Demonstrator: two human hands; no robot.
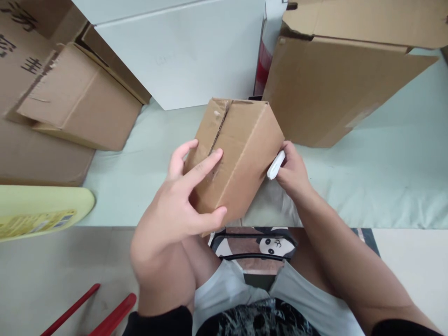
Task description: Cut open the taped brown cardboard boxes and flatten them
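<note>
Pointing lengthwise forward-right, the carton point(240, 140) is gripped by left fingers point(204, 169); right fingers point(290, 150) clasp something white point(276, 165).

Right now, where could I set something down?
The green cloth looks bare right of the right hand, in front of the tall carton, and between the left hand and yellow object. It's crowded behind the held box, where the white box and tall carton stand close.

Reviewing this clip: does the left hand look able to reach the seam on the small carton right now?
Likely yes: the left hand is on the small carton, index fingertip beside the seam, whose far stretch looks uncovered.
</note>
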